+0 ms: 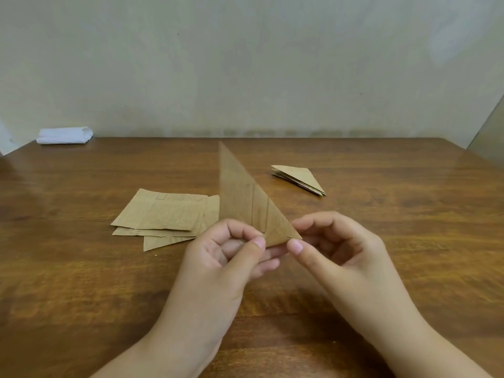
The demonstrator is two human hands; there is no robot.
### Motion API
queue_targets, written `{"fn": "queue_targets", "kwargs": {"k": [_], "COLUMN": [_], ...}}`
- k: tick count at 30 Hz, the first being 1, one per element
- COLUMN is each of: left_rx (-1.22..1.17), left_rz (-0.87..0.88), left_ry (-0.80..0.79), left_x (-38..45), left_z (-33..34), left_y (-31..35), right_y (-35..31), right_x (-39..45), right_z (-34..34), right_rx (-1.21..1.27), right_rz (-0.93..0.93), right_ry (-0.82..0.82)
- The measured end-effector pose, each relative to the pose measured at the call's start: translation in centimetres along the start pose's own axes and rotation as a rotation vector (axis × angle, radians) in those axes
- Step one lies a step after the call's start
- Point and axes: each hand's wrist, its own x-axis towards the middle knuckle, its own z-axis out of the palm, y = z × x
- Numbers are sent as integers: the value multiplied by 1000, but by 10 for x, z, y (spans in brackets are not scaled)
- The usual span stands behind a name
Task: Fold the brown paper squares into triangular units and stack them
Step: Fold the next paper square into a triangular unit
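A brown paper folded into a long triangle (242, 197) stands upright above the table, its tip pointing away from me. My left hand (226, 257) pinches its near lower edge between thumb and fingers. My right hand (332, 246) pinches the near right corner. A loose pile of flat brown paper squares (161, 214) lies on the table to the left, partly hidden behind the held triangle. A small stack of folded triangular units (300, 178) lies farther back on the right.
The wooden table (409, 241) runs to a pale wall at the back. A folded white cloth or paper (65, 135) lies at the far left corner. A light board (488, 132) leans at the right edge.
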Motion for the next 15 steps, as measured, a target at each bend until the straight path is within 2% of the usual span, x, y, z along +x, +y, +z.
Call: {"fn": "queue_targets", "kwargs": {"k": [9, 15], "left_rx": [100, 124], "left_rz": [102, 68], "left_ry": [-79, -99], "left_x": [-3, -4], "left_z": [1, 1], "left_y": [0, -4], "right_y": [-6, -8], "right_x": [2, 1], "right_z": [-1, -1], "right_rx": [205, 247], "right_rz": [210, 264], "right_ry": [-47, -76]}}
